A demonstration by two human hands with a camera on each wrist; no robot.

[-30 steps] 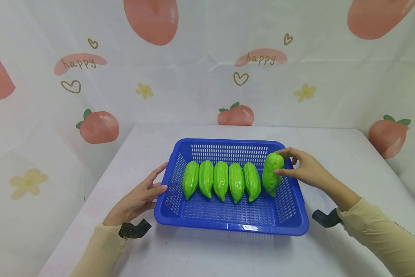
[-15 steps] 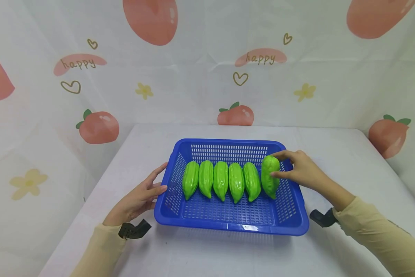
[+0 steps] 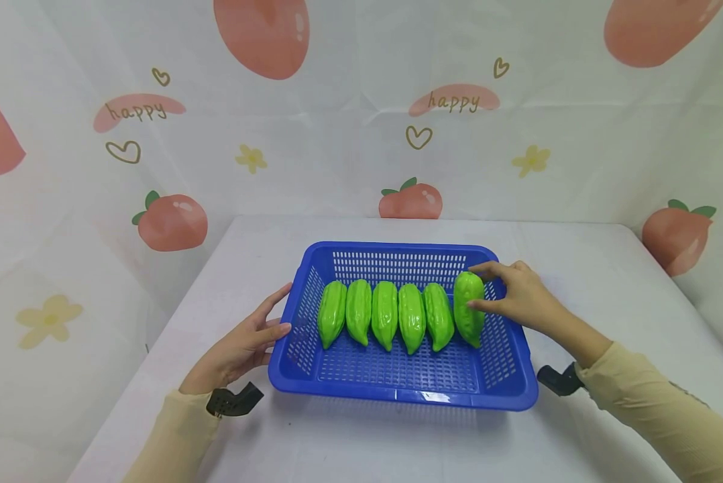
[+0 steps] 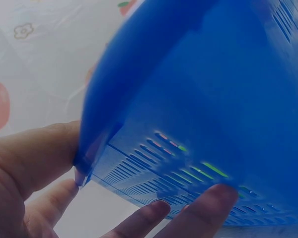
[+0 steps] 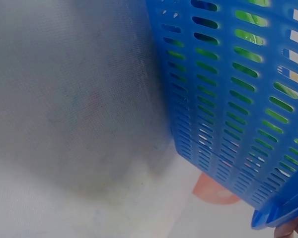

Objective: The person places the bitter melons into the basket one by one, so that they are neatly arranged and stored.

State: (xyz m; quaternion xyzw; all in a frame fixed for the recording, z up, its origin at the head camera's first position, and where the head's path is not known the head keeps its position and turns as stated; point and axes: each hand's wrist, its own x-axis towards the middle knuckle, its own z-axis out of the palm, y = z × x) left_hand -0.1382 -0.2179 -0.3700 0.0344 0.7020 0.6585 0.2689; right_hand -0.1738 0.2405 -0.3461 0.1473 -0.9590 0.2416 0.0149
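A blue plastic basket (image 3: 398,396) with slotted walls stands on the white table. In it, several bright green, ridged toy bitter melons lie side by side in a row, the leftmost bitter melon (image 3: 332,314) near the left wall. My right hand (image 3: 521,295) reaches over the right rim and holds the rightmost bitter melon (image 3: 469,310) between thumb and fingers, its pointed end toward me. My left hand (image 3: 243,345) grips the basket's left side, the thumb over the rim. In the left wrist view, fingertips (image 4: 221,198) press on the slotted outer wall.
The white table (image 3: 349,449) extends around the basket. A white cloth (image 3: 337,134) printed with fruit, hearts and flowers hangs behind and at the sides. Each wrist carries a black camera mount, such as the right camera mount (image 3: 559,380).
My right hand has moved left and slightly down with the rightmost bitter melon, which now lies closer to the row. The left hand and basket have stayed put.
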